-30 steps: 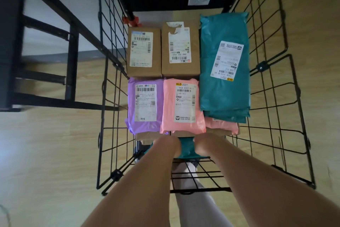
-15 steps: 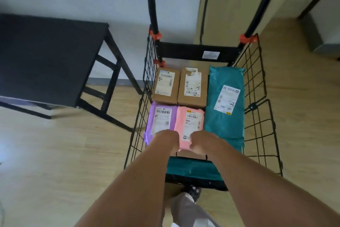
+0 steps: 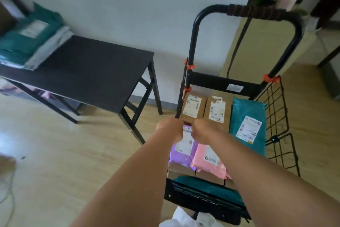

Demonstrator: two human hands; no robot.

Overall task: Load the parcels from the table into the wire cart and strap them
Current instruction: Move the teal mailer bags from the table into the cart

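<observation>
L hand (image 3: 170,128) + R hand (image 3: 204,131) both curled into fists, side by side, nearly touching, above middle of cart (image 3: 276,116). Grip: fingers tucked under, backs toward me, nothing seen in either; can't tell if anything's held.

In cart: 2 brown boxes (image 3: 193,107) at far end below handle (image 3: 257,12), teal bag (image 3: 248,127) along R side, purple bag (image 3: 182,151) + pink bag (image 3: 209,160) nearer me, partly hidden by my hands. 2nd teal bag (image 3: 207,186) at near edge.

Tabletop (image 3: 88,70) to L, apart from cart: teal parcel (image 3: 27,37) + grey parcel (image 3: 49,48) at its far L end, blurred.
</observation>
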